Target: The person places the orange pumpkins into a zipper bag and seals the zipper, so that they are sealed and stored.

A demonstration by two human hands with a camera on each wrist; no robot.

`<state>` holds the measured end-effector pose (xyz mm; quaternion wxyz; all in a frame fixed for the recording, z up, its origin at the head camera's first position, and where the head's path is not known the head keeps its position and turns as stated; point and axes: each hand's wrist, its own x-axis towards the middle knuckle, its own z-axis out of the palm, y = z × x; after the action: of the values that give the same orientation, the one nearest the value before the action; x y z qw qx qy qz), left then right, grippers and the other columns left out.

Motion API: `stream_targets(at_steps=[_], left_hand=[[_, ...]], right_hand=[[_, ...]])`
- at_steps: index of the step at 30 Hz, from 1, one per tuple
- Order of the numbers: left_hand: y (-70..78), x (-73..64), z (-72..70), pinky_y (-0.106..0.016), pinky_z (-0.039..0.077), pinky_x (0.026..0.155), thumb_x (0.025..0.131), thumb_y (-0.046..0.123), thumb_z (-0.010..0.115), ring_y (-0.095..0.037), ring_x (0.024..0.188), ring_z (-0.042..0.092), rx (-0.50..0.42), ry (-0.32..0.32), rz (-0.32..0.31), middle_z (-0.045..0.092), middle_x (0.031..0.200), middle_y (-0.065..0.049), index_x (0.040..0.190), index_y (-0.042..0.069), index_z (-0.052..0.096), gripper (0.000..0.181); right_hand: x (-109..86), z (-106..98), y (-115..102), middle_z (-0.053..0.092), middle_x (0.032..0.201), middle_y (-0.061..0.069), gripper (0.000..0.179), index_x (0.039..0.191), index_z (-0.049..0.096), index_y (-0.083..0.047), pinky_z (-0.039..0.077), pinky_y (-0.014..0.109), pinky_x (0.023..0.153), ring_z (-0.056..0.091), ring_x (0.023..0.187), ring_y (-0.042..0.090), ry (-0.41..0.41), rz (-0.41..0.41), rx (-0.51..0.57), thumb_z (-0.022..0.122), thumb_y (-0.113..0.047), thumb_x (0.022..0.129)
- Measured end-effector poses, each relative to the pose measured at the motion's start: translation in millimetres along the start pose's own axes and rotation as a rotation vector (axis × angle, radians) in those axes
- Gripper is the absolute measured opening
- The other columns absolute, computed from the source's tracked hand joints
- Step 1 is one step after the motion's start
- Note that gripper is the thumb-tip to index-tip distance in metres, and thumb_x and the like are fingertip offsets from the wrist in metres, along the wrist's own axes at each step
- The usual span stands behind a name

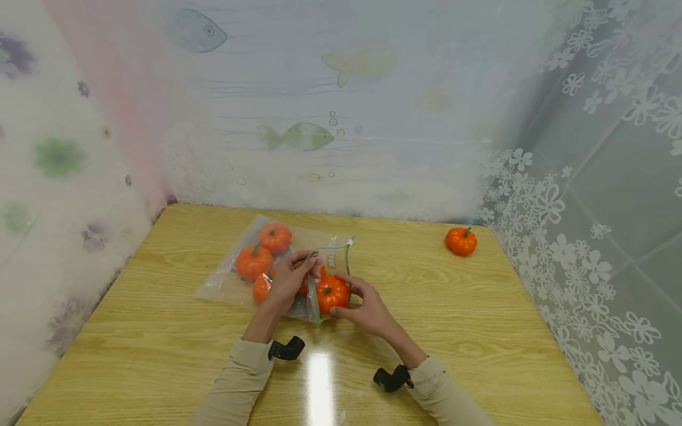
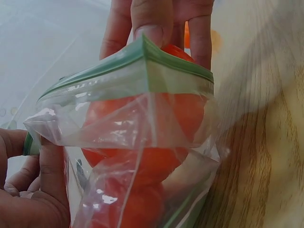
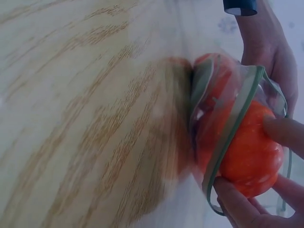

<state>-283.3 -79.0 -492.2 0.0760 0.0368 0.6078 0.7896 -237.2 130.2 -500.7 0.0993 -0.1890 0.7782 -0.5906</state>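
A clear zip bag with a green-edged mouth lies on the table, several small orange pumpkins inside it. My left hand pinches the bag's rim between thumb and fingers, and the mouth gapes toward the right. In that mouth sits another orange pumpkin with a green stem. My right hand grips this pumpkin from the right, thumb on the near side and fingers on the far side. In the right wrist view the pumpkin is partly within the green rim.
One more orange pumpkin stands alone at the table's far right corner. The wooden table meets patterned curtains at its back and sides. Black wrist cameras are strapped to both forearms.
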Motion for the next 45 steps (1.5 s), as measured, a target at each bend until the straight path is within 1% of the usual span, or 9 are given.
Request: stream_targets(at_steps=[7, 11, 17, 20, 25, 30, 33, 37, 45], left_hand=[[-0.1, 0.9, -2.5, -0.021, 0.06, 0.067, 0.107, 0.01, 0.054, -0.009, 0.072, 0.065, -0.007, -0.008, 0.004, 0.071, 0.105, -0.012, 0.134, -0.012, 0.053, 0.035], [0.9, 1.5, -3.2, -0.021, 0.06, 0.067, 0.107, 0.012, 0.054, -0.009, 0.072, 0.066, 0.007, -0.004, 0.001, 0.072, 0.103, -0.01, 0.133, -0.011, 0.055, 0.034], [3.1, 1.9, -3.2, -0.022, 0.061, 0.066, 0.107, 0.013, 0.056, -0.009, 0.069, 0.066, 0.014, 0.002, -0.007, 0.071, 0.103, -0.015, 0.131, -0.011, 0.056, 0.034], [3.7, 1.7, -2.5, -0.022, 0.061, 0.065, 0.107, 0.014, 0.055, -0.009, 0.068, 0.067, 0.003, 0.003, -0.017, 0.071, 0.099, -0.011, 0.131, -0.011, 0.056, 0.034], [2.3, 1.9, -2.4, -0.022, 0.061, 0.065, 0.107, 0.014, 0.055, -0.009, 0.069, 0.066, -0.025, -0.003, -0.031, 0.071, 0.1, -0.006, 0.13, -0.009, 0.055, 0.033], [1.6, 1.9, -3.7, -0.023, 0.06, 0.064, 0.107, 0.012, 0.054, -0.009, 0.066, 0.065, -0.031, -0.022, -0.027, 0.071, 0.105, -0.011, 0.136, -0.011, 0.05, 0.038], [-0.5, 0.2, -4.4, -0.022, 0.06, 0.065, 0.107, 0.011, 0.053, -0.009, 0.067, 0.065, -0.031, -0.02, -0.028, 0.07, 0.108, -0.015, 0.138, -0.012, 0.049, 0.039], [-2.8, -2.3, -4.8, -0.022, 0.061, 0.065, 0.107, 0.011, 0.054, -0.009, 0.069, 0.066, -0.019, -0.004, -0.025, 0.07, 0.108, -0.015, 0.138, -0.011, 0.051, 0.038], [-9.6, -7.5, -6.5, -0.022, 0.06, 0.064, 0.107, 0.012, 0.053, -0.009, 0.068, 0.065, -0.032, -0.003, -0.011, 0.07, 0.108, -0.016, 0.138, -0.015, 0.048, 0.041]], right_hand=[[5.4, 4, 2, 0.051, 0.142, 0.018, 0.065, 0.148, 0.052, -0.008, 0.061, 0.042, 0.092, 0.055, 0.125, 0.04, 0.047, -0.029, -0.075, 0.079, -0.003, 0.089], [9.0, 8, 3, 0.052, 0.14, 0.02, 0.067, 0.147, 0.053, -0.006, 0.062, 0.042, 0.089, 0.055, 0.123, 0.041, 0.064, -0.035, -0.113, 0.081, -0.001, 0.086], [15.1, 12, 1, 0.054, 0.139, 0.019, 0.066, 0.145, 0.055, -0.006, 0.063, 0.037, 0.085, 0.059, 0.118, 0.038, 0.06, -0.05, -0.165, 0.082, -0.001, 0.085], [18.2, 14, 0, 0.054, 0.139, 0.02, 0.066, 0.144, 0.055, -0.005, 0.063, 0.038, 0.085, 0.061, 0.119, 0.038, 0.05, -0.048, -0.183, 0.082, 0.0, 0.085], [23.5, 17, 0, 0.054, 0.139, 0.019, 0.066, 0.145, 0.054, -0.004, 0.063, 0.034, 0.084, 0.061, 0.121, 0.036, 0.062, -0.029, -0.222, 0.082, -0.002, 0.085], [27.9, 18, 1, 0.056, 0.139, 0.018, 0.064, 0.144, 0.055, -0.002, 0.063, 0.035, 0.085, 0.059, 0.123, 0.036, 0.079, -0.023, -0.285, 0.082, -0.006, 0.086], [28.2, 19, 1, 0.057, 0.139, 0.019, 0.062, 0.143, 0.055, 0.0, 0.061, 0.042, 0.091, 0.059, 0.122, 0.036, 0.063, -0.045, -0.319, 0.081, -0.006, 0.087], [27.5, 19, 2, 0.057, 0.14, 0.021, 0.058, 0.144, 0.053, 0.002, 0.059, 0.048, 0.095, 0.059, 0.124, 0.039, 0.024, -0.084, -0.315, 0.075, -0.002, 0.09], [19.6, 17, 2, 0.049, 0.151, 0.019, 0.059, 0.15, 0.047, 0.0, 0.062, 0.04, 0.089, 0.054, 0.129, 0.043, -0.032, -0.013, -0.287, 0.07, -0.005, 0.096]])
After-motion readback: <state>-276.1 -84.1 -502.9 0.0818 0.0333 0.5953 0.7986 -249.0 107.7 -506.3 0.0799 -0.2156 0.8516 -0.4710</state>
